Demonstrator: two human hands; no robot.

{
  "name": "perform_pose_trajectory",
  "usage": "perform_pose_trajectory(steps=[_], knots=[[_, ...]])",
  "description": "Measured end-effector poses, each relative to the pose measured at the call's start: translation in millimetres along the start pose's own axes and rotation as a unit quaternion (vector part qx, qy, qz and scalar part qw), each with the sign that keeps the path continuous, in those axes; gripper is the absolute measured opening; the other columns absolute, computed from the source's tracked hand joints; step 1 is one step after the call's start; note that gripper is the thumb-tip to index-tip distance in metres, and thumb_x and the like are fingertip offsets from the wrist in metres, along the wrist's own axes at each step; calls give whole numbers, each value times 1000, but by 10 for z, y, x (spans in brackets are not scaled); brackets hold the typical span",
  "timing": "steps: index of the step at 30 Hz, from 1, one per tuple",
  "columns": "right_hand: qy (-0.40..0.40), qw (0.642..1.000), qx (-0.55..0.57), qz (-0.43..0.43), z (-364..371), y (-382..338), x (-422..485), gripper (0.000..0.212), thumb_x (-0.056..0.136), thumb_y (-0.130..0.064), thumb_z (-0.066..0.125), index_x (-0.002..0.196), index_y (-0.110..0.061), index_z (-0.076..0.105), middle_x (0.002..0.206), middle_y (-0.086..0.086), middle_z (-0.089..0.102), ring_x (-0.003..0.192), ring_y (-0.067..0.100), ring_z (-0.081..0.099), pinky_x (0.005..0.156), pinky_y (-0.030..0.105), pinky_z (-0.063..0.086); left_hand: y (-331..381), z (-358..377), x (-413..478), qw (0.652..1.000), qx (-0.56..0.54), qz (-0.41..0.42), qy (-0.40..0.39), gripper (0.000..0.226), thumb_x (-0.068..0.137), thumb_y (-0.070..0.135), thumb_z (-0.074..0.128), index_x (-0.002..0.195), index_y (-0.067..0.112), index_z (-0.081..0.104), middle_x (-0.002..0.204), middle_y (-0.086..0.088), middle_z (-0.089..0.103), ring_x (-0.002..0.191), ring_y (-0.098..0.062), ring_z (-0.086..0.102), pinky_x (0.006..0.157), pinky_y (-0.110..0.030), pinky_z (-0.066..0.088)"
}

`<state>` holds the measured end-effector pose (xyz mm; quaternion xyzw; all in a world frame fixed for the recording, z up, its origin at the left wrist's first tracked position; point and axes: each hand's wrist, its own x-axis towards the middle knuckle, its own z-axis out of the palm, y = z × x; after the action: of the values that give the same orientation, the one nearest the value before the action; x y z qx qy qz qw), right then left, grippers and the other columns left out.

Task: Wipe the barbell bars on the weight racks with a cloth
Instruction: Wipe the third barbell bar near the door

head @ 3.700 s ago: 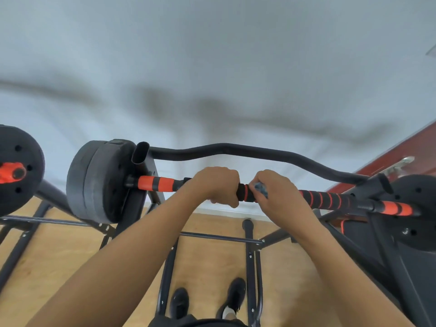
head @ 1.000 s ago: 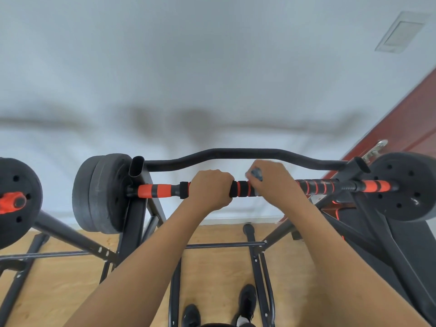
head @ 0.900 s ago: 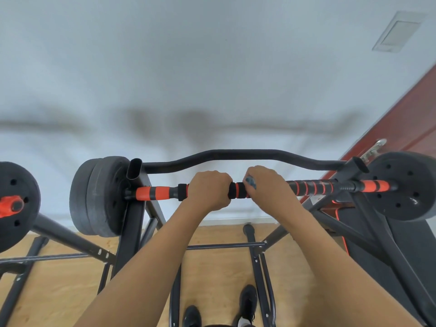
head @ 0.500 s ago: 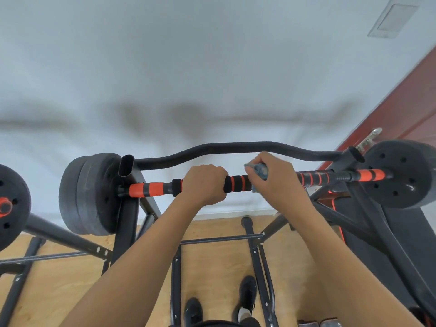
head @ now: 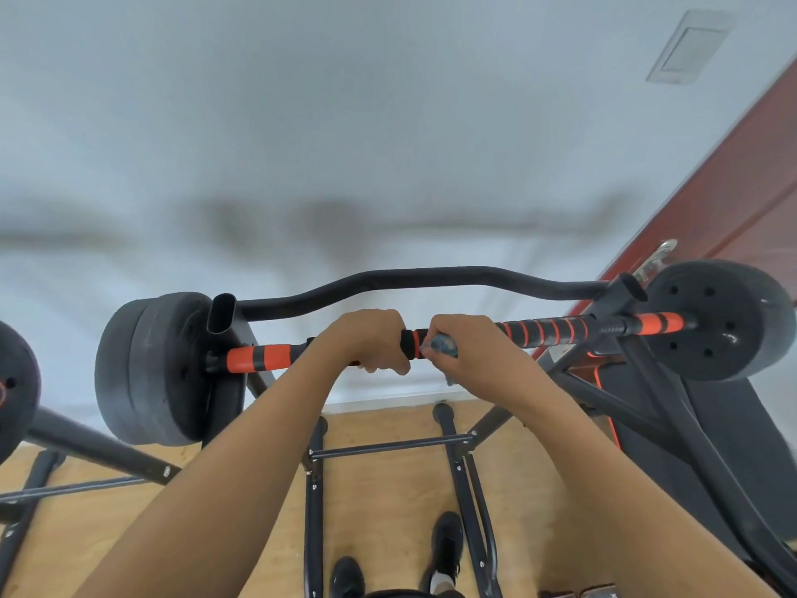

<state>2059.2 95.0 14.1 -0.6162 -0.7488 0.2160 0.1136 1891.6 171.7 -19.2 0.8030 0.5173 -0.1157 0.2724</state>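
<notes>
We slid right hand (head: 474, 360), pinching crumpled blue cloth (head: 444, 346) on orange-striped black barbell bar (head: 547, 332), back toward bar-gripping left hand (head: 366, 338); mid-wipe.

Black rack (head: 388, 278) on the wooden floor (head: 379, 502) cradles the barbell bar (head: 543, 332).

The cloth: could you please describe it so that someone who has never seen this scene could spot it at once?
Find the orange-and-black striped barbell bar lying across the black rack between round weight plates. Near its middle, beside the left hand, the cloth is the small blue-grey wad the right hand pinches against the bar. Nothing else there is soft or bluish.
</notes>
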Motion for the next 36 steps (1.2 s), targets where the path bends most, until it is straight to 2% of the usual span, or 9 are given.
perform_pose_trajectory(steps=[3, 6, 9, 15, 21, 25, 29, 33, 36], knots=[[58, 997, 50, 4, -84, -26, 157, 10, 96, -33, 62, 94, -24, 63, 83, -6, 66, 72, 9, 64, 63, 21, 54, 0, -4, -31, 1000, -4, 3, 8, 20, 82, 36, 77, 87, 25, 61, 69, 4, 70, 60, -12, 70, 62, -27, 57], [54, 998, 23, 15, 31, -99, 345, 13, 95, -36, 60, 93, -22, 61, 84, -6, 65, 74, 14, 65, 66, 34, 60, -35, 115, -129, 989, 77, -16, 129, 25, 80, 48, 69, 77, 29, 53, 70, 7, 63, 63, -15, 64, 58, -27, 46], [21, 998, -54, 18, 165, -170, 405, 14, 99, -33, 51, 95, -21, 58, 88, -2, 65, 80, 18, 63, 75, 34, 55, -81, 245, -194, 965, 137, -46, 218, 32, 83, 49, 61, 68, 23, 49, 66, 5, 56, 58, -17, 55, 60, -29, 47], [17, 999, -37, 0, 198, -206, 157, 10, 100, -21, 53, 104, -14, 59, 97, 1, 63, 85, 19, 61, 77, 32, 53, -85, 228, -183, 975, 118, -46, 182, 30, 82, 41, 63, 64, 21, 49, 62, 3, 57, 52, -16, 53, 54, -29, 42], [38, 999, -24, -15, 467, -57, -331, 7, 97, -29, 59, 103, -26, 59, 97, -11, 60, 85, 10, 61, 77, 27, 54, -88, 96, -191, 992, 62, -36, 101, 29, 79, 48, 72, 77, 26, 54, 70, 3, 65, 60, -15, 64, 60, -29, 54], [162, 986, 42, -13, 34, 106, -97, 8, 97, -32, 62, 94, -25, 58, 88, -11, 61, 77, 8, 61, 67, 24, 54, 50, 269, -254, 947, 214, -9, 240, 21, 88, 37, 66, 88, 22, 53, 72, 5, 53, 65, -18, 54, 63, -31, 40], [88, 996, 32, 8, -160, 161, 243, 11, 95, -33, 62, 92, -22, 62, 82, -8, 64, 70, 11, 66, 57, 25, 59, 175, 565, -209, 923, 188, -9, 336, 25, 95, 36, 62, 90, 20, 45, 74, 4, 51, 64, -18, 52, 60, -31, 36], [29, 999, -33, 24, -57, 169, 359, 19, 94, -32, 55, 81, -19, 58, 74, -3, 63, 66, 19, 65, 64, 37, 58, 159, 527, -155, 927, 187, -30, 322, 22, 99, 38, 57, 90, 20, 48, 71, 4, 52, 62, -18, 54, 60, -30, 38], [26, 997, -78, 10, -15, 190, 336, 19, 98, -34, 51, 86, -20, 55, 79, -2, 60, 72, 19, 61, 67, 34, 53, 163, 456, -116, 936, 189, -36, 293, 16, 96, 36, 62, 91, 21, 57, 69, 4, 54, 64, -18, 59, 63, -29, 46]])
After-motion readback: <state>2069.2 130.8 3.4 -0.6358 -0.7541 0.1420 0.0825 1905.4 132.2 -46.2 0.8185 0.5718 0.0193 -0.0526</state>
